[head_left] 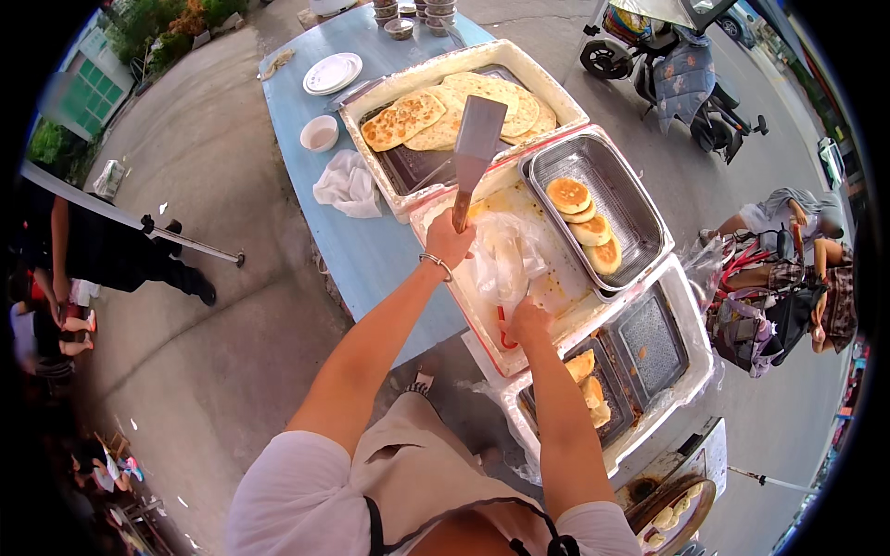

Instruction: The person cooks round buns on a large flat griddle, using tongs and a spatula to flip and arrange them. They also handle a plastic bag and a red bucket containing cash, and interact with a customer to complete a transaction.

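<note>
My left hand (448,240) grips the wooden handle of a broad metal spatula (480,135), its blade raised over the far foam box. Against the fingers of that hand rests a clear plastic bag (506,254) in the middle foam box (455,295). My right hand (530,322) is curled at the bag's near end; a thin metal piece shows by its fingers, but what it grips is hidden. Beside it lies a red-handled tool (505,330), partly under the bag. Several round browned flatbreads (592,231) lie in a perforated metal tray (633,208) to the right.
Large flatbreads (403,121) fill part of the far foam box (382,182). Plates (332,73), a bowl (320,133) and crumpled plastic (346,184) sit on the blue table (368,257). Folded pastries (591,389) lie in the near box. A griddle (685,518) stands lower right; people are on both sides.
</note>
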`<state>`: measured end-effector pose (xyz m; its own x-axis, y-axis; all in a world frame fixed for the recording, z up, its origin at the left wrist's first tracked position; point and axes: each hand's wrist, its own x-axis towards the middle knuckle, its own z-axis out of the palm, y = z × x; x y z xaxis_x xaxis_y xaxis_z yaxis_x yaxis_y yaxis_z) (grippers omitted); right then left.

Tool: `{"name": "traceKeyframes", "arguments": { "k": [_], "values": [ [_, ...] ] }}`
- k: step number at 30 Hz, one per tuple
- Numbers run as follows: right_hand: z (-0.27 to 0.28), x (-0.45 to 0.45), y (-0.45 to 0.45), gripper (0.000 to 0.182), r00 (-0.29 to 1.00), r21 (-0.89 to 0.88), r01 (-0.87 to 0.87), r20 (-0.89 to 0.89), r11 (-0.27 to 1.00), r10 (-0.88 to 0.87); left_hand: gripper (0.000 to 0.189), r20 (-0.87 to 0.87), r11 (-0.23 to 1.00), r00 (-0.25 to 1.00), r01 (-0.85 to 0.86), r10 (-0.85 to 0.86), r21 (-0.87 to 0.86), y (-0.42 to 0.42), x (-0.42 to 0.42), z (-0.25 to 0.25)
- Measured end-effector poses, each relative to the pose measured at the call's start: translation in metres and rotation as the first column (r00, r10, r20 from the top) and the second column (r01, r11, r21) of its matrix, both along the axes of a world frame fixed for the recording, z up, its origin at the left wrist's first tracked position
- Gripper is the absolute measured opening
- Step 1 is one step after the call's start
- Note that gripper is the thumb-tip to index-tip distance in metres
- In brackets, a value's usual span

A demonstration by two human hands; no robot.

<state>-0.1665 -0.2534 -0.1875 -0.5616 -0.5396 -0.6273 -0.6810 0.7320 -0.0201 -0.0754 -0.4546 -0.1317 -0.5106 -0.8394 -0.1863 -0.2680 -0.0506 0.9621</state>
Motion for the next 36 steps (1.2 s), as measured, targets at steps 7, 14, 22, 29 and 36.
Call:
{"name": "traceKeyframes", "arguments": {
  "k": [7,14,22,29,36],
  "values": [
    [-0.025,0.009,-0.006,0.072,0.995,-0.12,0.074,-0.057,0.99,-0.081,0.013,-0.028,0.637,0.99,-0.109,0.135,-0.763,-0.152,0.028,0.103],
    [0.01,0.002,0.011,0.057,0.908,-0.42,0.388,0.328,0.821,-0.261,0.02,0.335,0.706,0.932,0.147,0.135,-0.693,-0.225,0.008,-0.018],
    [0.079,0.013,0.053,0.057,0.252,-0.2,0.942,0.952,0.269,-0.176,0.026,0.441,0.988,0.884,0.137,-0.154,0.071,-0.217,-0.021,-0.075],
    [0.094,0.02,0.084,0.068,-0.036,0.011,0.973,0.994,0.229,0.105,0.031,0.178,0.845,0.979,0.175,-0.096,-0.506,-0.17,0.055,-0.013],
    [0.101,0.051,0.117,0.064,-0.072,-0.015,0.961,0.95,0.276,0.303,0.027,-0.125,0.991,0.986,0.121,-0.112,0.065,-0.002,0.147,0.087]
  ]
}}
